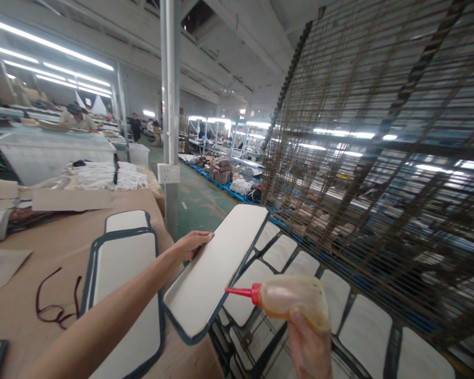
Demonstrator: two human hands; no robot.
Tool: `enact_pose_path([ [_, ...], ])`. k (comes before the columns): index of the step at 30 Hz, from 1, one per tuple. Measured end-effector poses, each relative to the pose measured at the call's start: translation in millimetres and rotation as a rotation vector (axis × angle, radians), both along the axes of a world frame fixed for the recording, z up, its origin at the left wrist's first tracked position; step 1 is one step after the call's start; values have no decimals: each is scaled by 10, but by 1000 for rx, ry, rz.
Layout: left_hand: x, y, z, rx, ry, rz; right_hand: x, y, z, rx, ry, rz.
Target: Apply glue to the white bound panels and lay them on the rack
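My left hand grips the left edge of a long white panel with a dark blue border, held tilted above the table's right edge. In my right hand is a soft, yellowish glue bottle with a red nozzle. The bottle lies sideways, its tip pointing left at the panel's right border. Whether the tip touches the border cannot be told. Left of the held panel, more blue-edged white panels lie overlapping on the brown table, partly hidden by my left forearm.
Dark-rimmed glasses and beige pieces lie on the table at left. A wire rack rises at right, with several white panels on its lower part. A metal post stands ahead. People are in the background.
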State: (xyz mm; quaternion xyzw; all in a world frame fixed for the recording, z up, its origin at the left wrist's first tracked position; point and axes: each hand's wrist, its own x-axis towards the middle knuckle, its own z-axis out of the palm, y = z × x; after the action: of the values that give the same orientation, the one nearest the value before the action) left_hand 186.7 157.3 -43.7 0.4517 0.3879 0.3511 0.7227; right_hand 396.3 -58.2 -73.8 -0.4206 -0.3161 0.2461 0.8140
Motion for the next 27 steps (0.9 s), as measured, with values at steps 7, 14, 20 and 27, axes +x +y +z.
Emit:
enact_pose_path([
  [7, -32, 95, 1, 8, 27, 8, -70, -27, -34, 23, 39, 51],
  [14, -23, 179, 4, 6, 52, 34, -143, -27, -183, 22, 49, 74],
  [20, -32, 227, 56, 33, 60, 134, -201, -99, -274, -38, 87, 140],
  [27, 134, -19, 19, 87, 96, 157, 121, 413, 443, 148, 62, -92],
])
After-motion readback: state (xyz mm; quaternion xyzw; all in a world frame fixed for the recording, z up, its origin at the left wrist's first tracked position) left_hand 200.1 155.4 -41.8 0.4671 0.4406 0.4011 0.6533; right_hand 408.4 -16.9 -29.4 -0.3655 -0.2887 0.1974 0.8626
